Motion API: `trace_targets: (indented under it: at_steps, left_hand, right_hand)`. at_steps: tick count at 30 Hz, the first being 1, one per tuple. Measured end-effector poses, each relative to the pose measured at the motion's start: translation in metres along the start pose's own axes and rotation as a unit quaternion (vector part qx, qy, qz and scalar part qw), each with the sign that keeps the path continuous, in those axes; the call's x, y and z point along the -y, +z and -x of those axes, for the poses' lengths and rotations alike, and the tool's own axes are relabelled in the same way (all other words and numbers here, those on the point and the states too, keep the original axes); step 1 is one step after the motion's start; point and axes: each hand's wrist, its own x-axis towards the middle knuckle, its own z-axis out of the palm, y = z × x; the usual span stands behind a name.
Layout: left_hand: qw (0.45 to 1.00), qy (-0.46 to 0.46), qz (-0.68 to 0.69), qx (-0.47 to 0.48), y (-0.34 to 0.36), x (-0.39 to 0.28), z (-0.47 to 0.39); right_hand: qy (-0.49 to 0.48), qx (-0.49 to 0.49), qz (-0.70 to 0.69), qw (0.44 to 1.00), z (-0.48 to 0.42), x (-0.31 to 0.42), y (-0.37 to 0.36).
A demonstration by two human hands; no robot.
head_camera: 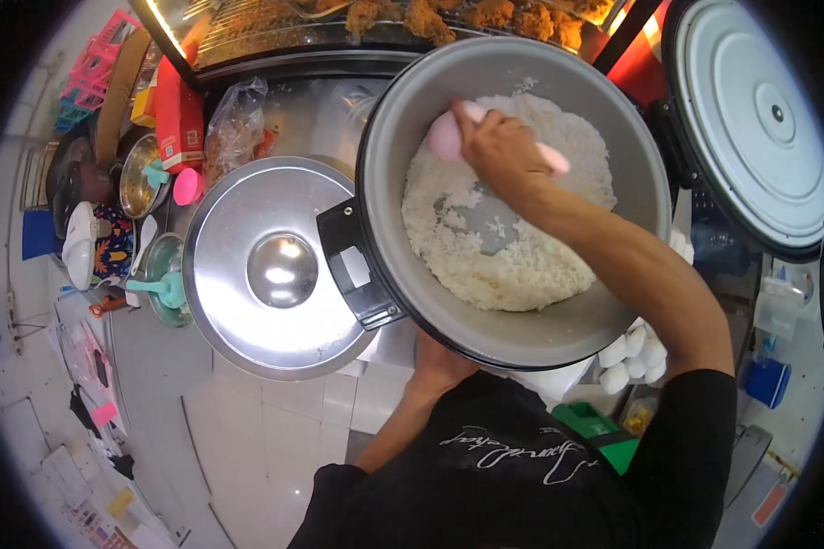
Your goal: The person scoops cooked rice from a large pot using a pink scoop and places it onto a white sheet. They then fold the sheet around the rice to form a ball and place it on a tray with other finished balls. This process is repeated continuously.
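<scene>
My right hand point(505, 147) reaches into a large rice cooker pot point(556, 336) and grips a pink rice paddle point(445, 139). The paddle's handle end point(555, 159) sticks out past my palm. White cooked rice point(522, 281) lies around the pot's sides, and the grey bottom shows through in the middle. My left hand point(443, 360) is against the outside of the pot, below its near rim. Its fingers are hidden, so its grip cannot be made out. At the right stands the cooker's hinged lid point(748, 117), swung up.
A round steel lid point(213, 274) lies beside the pot's black side handle point(357, 264). Fried chicken point(426, 20) sits in a lit display case beyond. Left are a plastic bag point(237, 127), a bowl with a green scoop point(168, 288) and containers. White wrapped bundles point(635, 357) lie right.
</scene>
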Motion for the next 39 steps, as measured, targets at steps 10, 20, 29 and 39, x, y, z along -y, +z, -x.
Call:
trace_targets:
  at_steps: [10,20,29,39]
  left_hand:
    - [1.0,-0.019,0.018,0.017,-0.006,0.007,0.011]
    - [1.0,-0.01,-0.016,0.021,-0.004,0.007,0.005]
    - [0.999,-0.028,-0.005,0.027,-0.005,0.008,0.009]
    - [0.997,-0.032,-0.042,0.054,-0.009,0.015,0.012]
  right_hand:
    - [-0.2,0.256,-0.227,0.918,0.029,0.027,-0.005]
    - [-0.269,0.306,-0.429,0.806,0.042,-0.085,-0.014]
    - [-0.127,0.067,-0.28,0.949,0.099,-0.074,-0.053]
    - [-0.226,0.266,-0.223,0.91,0.086,-0.017,-0.023]
